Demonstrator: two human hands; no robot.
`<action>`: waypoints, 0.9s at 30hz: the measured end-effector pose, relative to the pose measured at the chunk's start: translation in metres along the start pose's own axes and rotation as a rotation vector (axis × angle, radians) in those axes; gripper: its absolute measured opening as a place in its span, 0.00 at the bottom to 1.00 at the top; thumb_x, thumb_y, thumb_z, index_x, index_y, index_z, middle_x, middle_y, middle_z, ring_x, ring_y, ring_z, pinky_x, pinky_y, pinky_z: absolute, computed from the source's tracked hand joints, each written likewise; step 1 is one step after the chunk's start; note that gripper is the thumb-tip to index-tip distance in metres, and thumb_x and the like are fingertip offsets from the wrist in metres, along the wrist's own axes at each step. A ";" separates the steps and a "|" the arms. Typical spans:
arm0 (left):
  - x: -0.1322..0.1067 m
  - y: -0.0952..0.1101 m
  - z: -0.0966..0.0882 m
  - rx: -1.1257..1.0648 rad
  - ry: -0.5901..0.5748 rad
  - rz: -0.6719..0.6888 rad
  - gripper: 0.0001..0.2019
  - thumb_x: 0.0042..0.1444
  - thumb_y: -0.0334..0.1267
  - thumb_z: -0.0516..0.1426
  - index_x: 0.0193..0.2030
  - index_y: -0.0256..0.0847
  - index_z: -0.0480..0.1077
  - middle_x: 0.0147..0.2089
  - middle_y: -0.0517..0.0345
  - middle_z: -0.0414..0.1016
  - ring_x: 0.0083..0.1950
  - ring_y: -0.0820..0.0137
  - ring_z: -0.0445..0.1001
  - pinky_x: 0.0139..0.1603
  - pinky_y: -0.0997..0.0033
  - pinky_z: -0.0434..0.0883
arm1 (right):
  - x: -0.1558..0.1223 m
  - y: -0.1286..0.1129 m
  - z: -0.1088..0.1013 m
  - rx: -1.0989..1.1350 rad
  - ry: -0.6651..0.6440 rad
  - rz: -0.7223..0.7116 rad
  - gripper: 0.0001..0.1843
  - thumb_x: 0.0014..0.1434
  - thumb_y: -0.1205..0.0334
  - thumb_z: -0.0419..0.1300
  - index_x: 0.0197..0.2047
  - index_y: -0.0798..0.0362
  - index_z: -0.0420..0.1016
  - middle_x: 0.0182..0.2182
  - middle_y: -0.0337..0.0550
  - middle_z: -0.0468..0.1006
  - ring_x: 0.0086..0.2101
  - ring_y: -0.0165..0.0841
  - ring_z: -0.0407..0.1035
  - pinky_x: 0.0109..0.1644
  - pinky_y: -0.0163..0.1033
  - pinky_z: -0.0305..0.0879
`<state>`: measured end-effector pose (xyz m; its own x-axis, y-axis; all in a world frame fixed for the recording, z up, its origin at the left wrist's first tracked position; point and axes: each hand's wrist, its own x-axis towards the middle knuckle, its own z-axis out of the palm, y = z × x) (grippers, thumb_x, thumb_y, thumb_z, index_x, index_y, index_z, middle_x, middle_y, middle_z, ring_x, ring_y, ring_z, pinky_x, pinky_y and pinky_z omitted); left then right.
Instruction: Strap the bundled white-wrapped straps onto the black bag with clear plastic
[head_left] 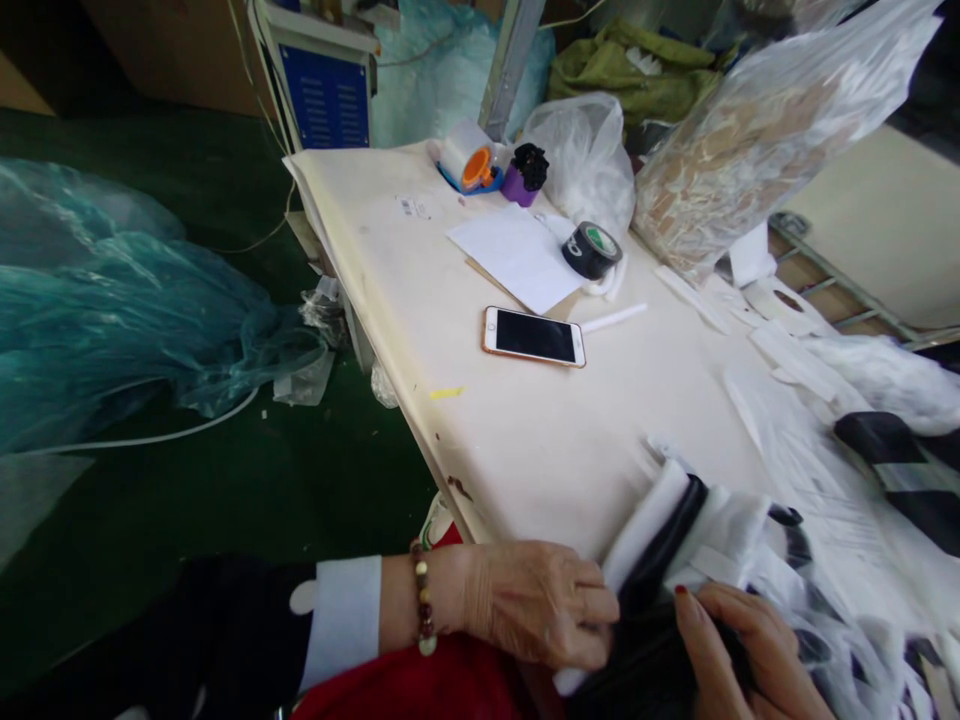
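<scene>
At the table's near edge, my left hand [544, 605] has its fingers curled closed around the edge of a soft black-and-white piece [660, 540]. White strips and a glossy black strip show side by side on it, but its kind is unclear. My right hand [750, 655] is on the right, thumb and forefinger drawn close together with black material between them. Its other fingers are partly out of frame. Several white and black wrapped pieces [840, 630] lie in a heap beside this hand.
A phone [534, 337] lies on the pale table [375, 260]. Beyond it are white paper [517, 255], a black tape roll [591, 250], a tape dispenser [469, 160] and a purple container [520, 182]. Filled plastic bags [750, 150] stand at the back right. Teal plastic [150, 300] covers floor on the left.
</scene>
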<state>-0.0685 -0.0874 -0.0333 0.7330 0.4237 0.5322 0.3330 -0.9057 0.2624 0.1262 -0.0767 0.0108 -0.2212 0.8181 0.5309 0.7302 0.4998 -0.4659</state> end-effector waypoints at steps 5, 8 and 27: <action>0.013 -0.009 0.013 -0.063 -0.067 -0.038 0.09 0.59 0.32 0.54 0.27 0.37 0.68 0.29 0.54 0.69 0.29 0.71 0.65 0.37 0.71 0.65 | -0.001 0.002 0.000 -0.001 0.006 0.006 0.08 0.55 0.58 0.61 0.30 0.52 0.71 0.27 0.41 0.72 0.32 0.35 0.66 0.42 0.42 0.58; 0.022 -0.003 0.019 -0.105 -0.087 -0.178 0.06 0.56 0.32 0.54 0.29 0.35 0.68 0.27 0.54 0.71 0.28 0.70 0.68 0.31 0.69 0.65 | -0.001 0.004 0.000 0.005 0.007 -0.027 0.08 0.55 0.58 0.61 0.29 0.52 0.70 0.27 0.41 0.72 0.31 0.35 0.66 0.41 0.42 0.58; 0.008 0.015 0.032 -0.300 -0.113 -0.723 0.14 0.58 0.30 0.43 0.29 0.39 0.67 0.29 0.55 0.72 0.29 0.69 0.69 0.32 0.72 0.66 | 0.002 -0.015 0.022 -0.044 0.044 -0.037 0.07 0.57 0.71 0.54 0.28 0.52 0.64 0.25 0.34 0.68 0.30 0.29 0.63 0.40 0.41 0.52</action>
<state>-0.0385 -0.0979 -0.0512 0.4569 0.8870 0.0662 0.5874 -0.3568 0.7264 0.1009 -0.0768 0.0032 -0.2207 0.7853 0.5785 0.7499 0.5158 -0.4141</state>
